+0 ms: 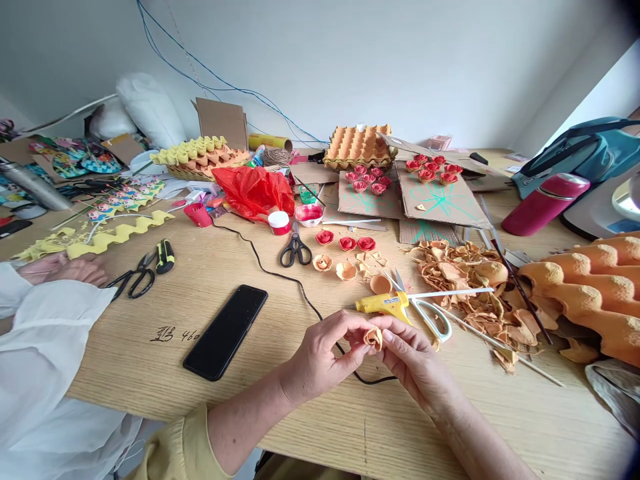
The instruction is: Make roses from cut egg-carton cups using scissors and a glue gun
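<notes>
Between the fingertips of my left hand and my right hand is a small unpainted rose of curled egg-carton pieces. Both hands pinch it above the table's front part. Just beyond them lies a yellow glue gun with a white glue stick in its back. White-handled scissors rest partly under it. Behind stand an orange carton cup, two unpainted flowers and three red-painted roses.
Torn carton scraps and a large orange egg tray fill the right side. A black phone, black scissors and a cord lie left of centre. A co-worker's hands rest at the far left. Red roses stand on cardboard.
</notes>
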### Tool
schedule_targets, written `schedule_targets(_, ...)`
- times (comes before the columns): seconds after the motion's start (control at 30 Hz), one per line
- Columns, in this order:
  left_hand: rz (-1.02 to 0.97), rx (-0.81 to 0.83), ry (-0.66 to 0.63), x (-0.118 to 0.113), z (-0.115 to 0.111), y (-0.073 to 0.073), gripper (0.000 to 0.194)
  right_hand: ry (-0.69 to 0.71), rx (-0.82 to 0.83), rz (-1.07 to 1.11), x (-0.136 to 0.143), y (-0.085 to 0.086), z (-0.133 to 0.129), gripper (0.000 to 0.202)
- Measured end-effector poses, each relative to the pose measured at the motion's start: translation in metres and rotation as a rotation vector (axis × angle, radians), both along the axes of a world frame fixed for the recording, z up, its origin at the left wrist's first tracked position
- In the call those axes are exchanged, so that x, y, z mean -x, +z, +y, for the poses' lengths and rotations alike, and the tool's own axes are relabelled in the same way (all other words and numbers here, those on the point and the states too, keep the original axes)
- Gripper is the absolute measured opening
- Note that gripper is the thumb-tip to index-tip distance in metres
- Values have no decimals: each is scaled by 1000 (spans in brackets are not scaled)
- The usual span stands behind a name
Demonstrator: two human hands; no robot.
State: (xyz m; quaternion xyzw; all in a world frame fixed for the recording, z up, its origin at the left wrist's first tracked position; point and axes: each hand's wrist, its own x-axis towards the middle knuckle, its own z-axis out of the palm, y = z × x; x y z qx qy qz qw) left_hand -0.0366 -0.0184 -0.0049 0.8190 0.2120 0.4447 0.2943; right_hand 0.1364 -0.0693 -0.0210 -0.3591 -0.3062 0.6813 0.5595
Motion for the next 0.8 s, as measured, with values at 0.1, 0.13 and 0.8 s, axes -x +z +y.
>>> schedule_targets(0.1, 11, -50, 13, 0, 1, 0, 18, -14, -3, 0, 0, -1, 0, 23)
schedule_targets(0.13, 21, -67, 19, 0, 1, 0, 18, -16, -2, 0, 0, -2, -1, 23)
schedule_targets(0.8, 16, -154, 13, 2, 1, 5, 28, -3, -121, -22, 2, 0, -2, 17)
